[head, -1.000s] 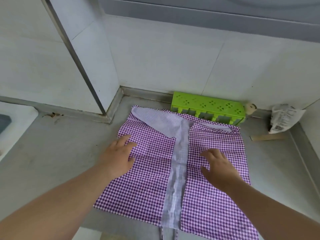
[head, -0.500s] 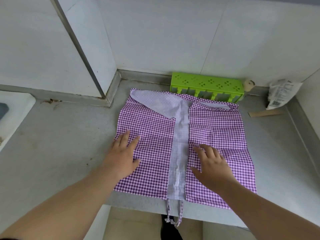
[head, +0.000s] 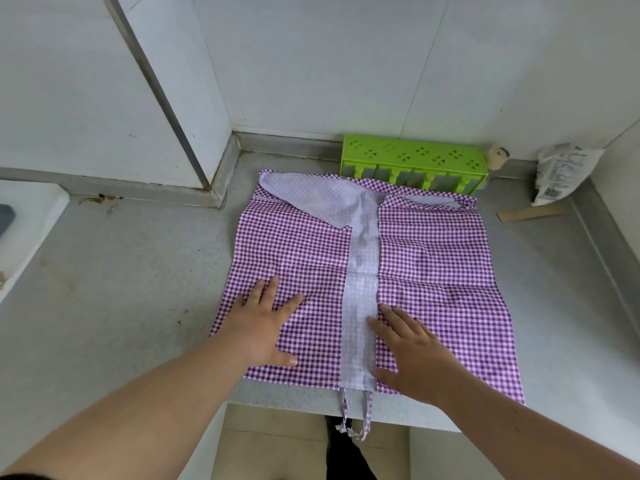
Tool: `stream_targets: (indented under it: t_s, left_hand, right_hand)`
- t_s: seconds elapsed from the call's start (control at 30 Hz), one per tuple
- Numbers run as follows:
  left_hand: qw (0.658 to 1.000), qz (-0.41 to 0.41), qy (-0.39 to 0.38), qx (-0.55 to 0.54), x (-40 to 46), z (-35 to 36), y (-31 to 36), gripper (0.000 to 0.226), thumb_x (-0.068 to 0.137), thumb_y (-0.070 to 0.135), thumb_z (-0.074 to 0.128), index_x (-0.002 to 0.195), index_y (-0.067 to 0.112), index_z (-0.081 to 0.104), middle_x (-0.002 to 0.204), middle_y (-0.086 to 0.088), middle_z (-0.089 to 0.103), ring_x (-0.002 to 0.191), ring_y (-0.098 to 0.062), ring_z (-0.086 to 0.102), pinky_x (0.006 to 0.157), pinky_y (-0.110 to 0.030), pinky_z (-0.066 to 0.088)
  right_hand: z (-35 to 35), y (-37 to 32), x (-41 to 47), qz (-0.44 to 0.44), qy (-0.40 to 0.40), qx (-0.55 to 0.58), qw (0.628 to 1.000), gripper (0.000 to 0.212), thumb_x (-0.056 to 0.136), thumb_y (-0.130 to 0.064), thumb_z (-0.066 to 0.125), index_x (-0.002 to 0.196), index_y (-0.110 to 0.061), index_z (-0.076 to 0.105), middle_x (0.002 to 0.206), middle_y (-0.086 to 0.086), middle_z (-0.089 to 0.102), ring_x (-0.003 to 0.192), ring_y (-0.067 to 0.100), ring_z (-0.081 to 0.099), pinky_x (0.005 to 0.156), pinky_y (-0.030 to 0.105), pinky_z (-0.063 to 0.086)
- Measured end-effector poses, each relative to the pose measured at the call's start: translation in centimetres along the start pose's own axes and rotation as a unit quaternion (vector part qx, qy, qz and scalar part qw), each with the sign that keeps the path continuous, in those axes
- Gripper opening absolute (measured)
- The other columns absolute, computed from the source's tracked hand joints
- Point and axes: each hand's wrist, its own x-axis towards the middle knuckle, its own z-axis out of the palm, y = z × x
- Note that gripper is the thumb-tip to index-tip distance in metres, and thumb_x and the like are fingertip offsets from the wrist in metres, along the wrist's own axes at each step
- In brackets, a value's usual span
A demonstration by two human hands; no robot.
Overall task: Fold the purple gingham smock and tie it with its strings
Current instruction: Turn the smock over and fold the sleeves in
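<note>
The purple gingham smock (head: 429,268) lies flat on the grey counter (head: 121,278), both side panels folded inward, with a pale strip of its inner side running down the middle. Its two strings (head: 356,420) hang over the counter's front edge. My left hand (head: 263,323) rests flat, fingers spread, on the smock's lower left panel. Flat on the lower right panel lies my right hand (head: 412,351), its fingertips at the edge of the pale strip. Neither hand grips the cloth.
A green plastic rack (head: 412,161) stands against the back wall just beyond the smock. A crumpled white packet (head: 557,171) and a flat wooden stick (head: 533,213) lie at the back right. A white basin edge (head: 27,233) is at the left. Tiled floor shows below the front edge.
Both hands have slid toward me along the smock, from its middle to its near hem. The camera has tilted down, so the front edge and hanging strings show.
</note>
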Motion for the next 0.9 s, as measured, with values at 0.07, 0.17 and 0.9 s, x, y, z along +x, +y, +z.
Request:
stream_targets:
  t_s: [0.07, 0.17, 0.9]
  left_hand:
    - [1.0, 0.004, -0.005, 0.01, 0.3, 0.1, 0.1, 0.129, 0.074, 0.091, 0.058, 0.155, 0.048, -0.032, 0.165, -0.013, -0.04, 0.157, -0.039, -0.023, 0.127, -0.065, 0.005]
    - [0.997, 0.03, 0.064, 0.02, 0.7, -0.8, 0.1, 0.127, 0.074, 0.09, 0.059, 0.159, 0.045, -0.024, 0.166, -0.014, -0.038, 0.158, -0.038, -0.022, 0.128, -0.062, 0.005]
    - [0.998, 0.026, 0.052, -0.001, 4.2, -1.6, 0.8, 0.132, 0.074, 0.095, 0.051, 0.159, 0.033, -0.03, 0.163, -0.016, -0.041, 0.156, -0.036, -0.028, 0.129, -0.058, -0.004]
  right_hand:
    - [-0.5, -0.2, 0.1, 0.009, -0.009, 0.003, 1.0, 0.091, 0.091, -0.075, 0.04, 0.163, -0.041, -0.004, 0.171, -0.011, -0.016, 0.159, 0.017, -0.011, 0.13, 0.047, 0.007]
    - [-2.3, -0.6, 1.2, 0.012, 0.034, 0.001, 0.999, 0.076, 0.095, -0.066, 0.047, 0.16, -0.043, 0.015, 0.171, -0.009, 0.008, 0.157, 0.021, 0.013, 0.125, 0.049, 0.022]
    - [-6.3, -4.5, 8.3, -0.136, 0.116, 0.003, 0.984, 0.055, 0.102, -0.032, 0.048, 0.156, -0.03, 0.038, 0.16, -0.009, 0.04, 0.147, 0.017, 0.036, 0.12, 0.042, 0.035]
